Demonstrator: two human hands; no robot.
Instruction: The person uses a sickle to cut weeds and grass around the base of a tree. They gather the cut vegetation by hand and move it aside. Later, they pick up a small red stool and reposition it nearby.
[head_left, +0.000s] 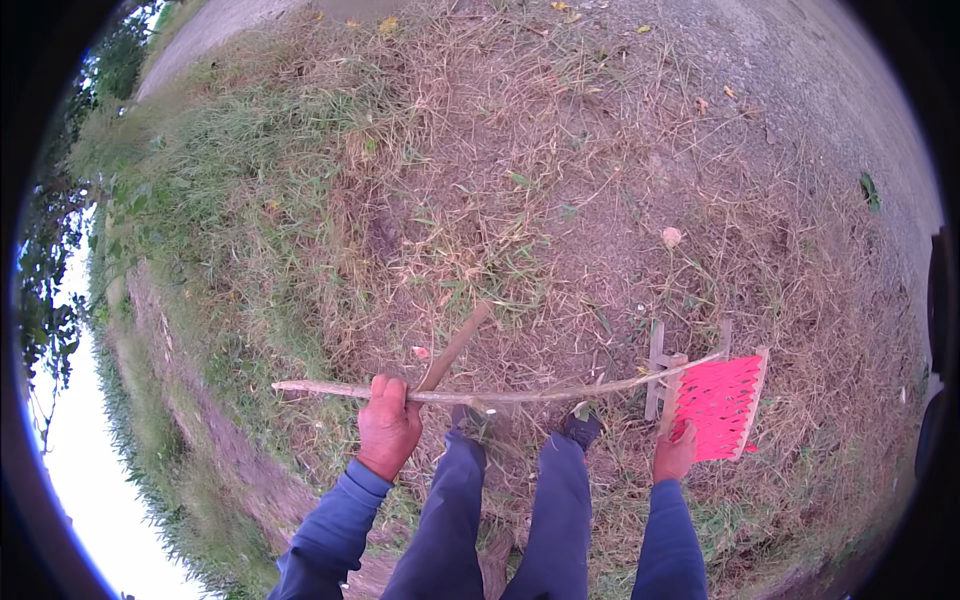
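Observation:
My left hand (389, 426) is closed around a long, slightly curved wooden stick (517, 396), near its left end. A flatter wooden handle or board (455, 346) slants up and away from beside that fist; whether the hand also holds it, I cannot tell. On the right, my right hand (676, 450) grips the near end of a wooden-framed folding stool (670, 405) with a seat of woven red straps (718, 405). The stick's thin right end reaches across the top of the seat. The stool's legs (654, 371) point away from me, partly hidden behind the frame.
Dry cut grass (480, 247) covers the ground, with greener grass (247, 165) at the left. My shoes (583, 429) stand just beyond the stick. A paved road (847, 105) runs along the upper right, and trees (56, 277) edge the far left.

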